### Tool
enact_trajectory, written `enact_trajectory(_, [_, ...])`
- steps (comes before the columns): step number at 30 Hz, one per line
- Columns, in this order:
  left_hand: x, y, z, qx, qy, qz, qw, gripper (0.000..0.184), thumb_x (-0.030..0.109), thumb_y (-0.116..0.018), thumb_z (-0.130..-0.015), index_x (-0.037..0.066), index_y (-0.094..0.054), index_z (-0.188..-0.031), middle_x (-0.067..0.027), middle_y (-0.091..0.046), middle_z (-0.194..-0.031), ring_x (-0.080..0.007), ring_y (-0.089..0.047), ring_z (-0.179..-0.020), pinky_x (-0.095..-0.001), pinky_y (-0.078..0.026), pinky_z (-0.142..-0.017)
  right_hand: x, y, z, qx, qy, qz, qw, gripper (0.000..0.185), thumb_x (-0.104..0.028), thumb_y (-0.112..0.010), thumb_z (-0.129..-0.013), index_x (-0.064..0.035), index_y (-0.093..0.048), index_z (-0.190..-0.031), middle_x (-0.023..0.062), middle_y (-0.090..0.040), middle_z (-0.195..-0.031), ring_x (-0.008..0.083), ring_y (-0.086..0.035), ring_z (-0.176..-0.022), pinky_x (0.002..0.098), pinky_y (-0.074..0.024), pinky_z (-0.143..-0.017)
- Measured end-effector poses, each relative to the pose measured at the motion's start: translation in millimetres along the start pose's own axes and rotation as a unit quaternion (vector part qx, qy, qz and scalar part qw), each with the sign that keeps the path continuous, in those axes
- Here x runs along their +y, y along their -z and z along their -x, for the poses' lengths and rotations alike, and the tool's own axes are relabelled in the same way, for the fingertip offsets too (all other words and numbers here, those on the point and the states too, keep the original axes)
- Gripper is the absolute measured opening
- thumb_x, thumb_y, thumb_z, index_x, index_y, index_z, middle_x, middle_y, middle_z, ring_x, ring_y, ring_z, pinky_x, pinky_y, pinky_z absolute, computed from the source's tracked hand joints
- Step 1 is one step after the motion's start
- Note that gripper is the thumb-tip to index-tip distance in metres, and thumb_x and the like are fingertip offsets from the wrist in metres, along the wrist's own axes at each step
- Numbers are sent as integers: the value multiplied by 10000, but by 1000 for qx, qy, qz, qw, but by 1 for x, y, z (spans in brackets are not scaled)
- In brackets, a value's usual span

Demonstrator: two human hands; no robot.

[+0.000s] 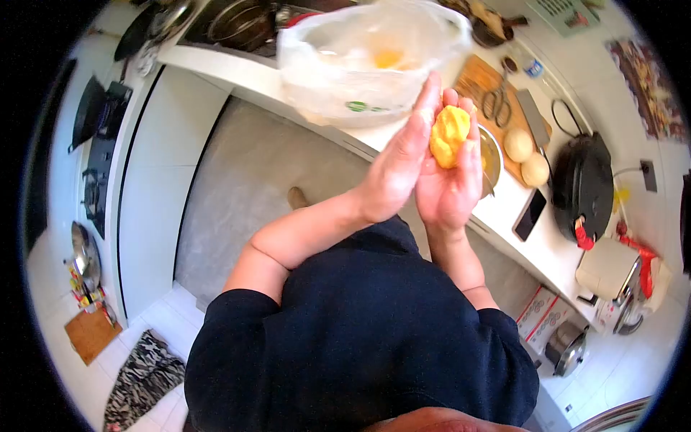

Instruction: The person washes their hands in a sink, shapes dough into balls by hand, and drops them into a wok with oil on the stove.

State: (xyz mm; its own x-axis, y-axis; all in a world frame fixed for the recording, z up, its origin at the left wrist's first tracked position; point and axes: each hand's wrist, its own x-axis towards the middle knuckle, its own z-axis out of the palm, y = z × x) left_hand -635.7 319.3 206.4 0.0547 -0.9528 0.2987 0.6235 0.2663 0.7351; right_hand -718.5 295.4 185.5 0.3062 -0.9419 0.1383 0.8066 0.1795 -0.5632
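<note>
A lump of soft yellow dough (450, 137) rests in the palm and cupped fingers of my right hand (452, 191), with the palm facing up. Along its left side, my left hand (403, 158) stands edge-on with fingers stretched out, its palm turned towards the lump. The heels of both hands are close together. Beyond them on the counter is a white plastic bag (353, 86) with something yellow inside. A round metal bowl (492, 162), partly hidden behind my right hand, has yellow contents.
A wooden board (479, 75) holds scissors (497, 106), a knife (533, 119) and two pale round dough pieces (518, 145). A phone (530, 214) and a black appliance (583, 183) are at the right. A stove (241, 25) lies at the upper left.
</note>
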Motion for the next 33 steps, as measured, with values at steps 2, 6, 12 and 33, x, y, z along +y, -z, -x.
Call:
enact_trajectory(2, [48, 38, 19, 14, -63, -247, 967, 697, 388, -328, -949, -53, -46, -1409, -156, -70, -1497, -227, -49, -1387, -349, -10, -1112, 26, -33, -6, -23, -96, -92, 991, 458, -206, -387, -956, 0, -292, -1354, 168, -343, -1392, 287, -339, -1289, 396, -266, -1088])
enact_trajectory(6, [130, 118, 65, 87, -178, -662, 723, 537, 149, -514, -849, 19, -368, -1348, -125, -288, -1447, -308, -167, -1372, -465, -71, -1104, 123, -104, -6, -46, -268, -145, 951, 413, -226, -346, -974, -22, -351, -1333, 132, -406, -1353, 239, -383, -1258, 362, -290, -1069])
enact_trajectory(12, [243, 232, 164, 249, -174, -753, 584, 427, 123, -555, -826, 18, -504, -1237, -114, -452, -1333, -315, -317, -1308, -532, -177, -1069, 286, -214, 11, -124, -443, -111, 881, 371, -236, -343, -981, -33, -410, -1283, 104, -462, -1290, 204, -419, -1218, 348, -319, -1047])
enact_trajectory(33, [463, 463, 407, 637, 12, -694, 336, 633, 283, -555, -855, 18, -301, -1370, -165, -292, -1423, -340, -223, -1337, -528, -101, -1075, 706, -517, -98, -467, -486, 169, 719, 130, -89, -486, -918, -1, -517, -1008, 110, -579, -981, 221, -572, -962, 304, -460, -936])
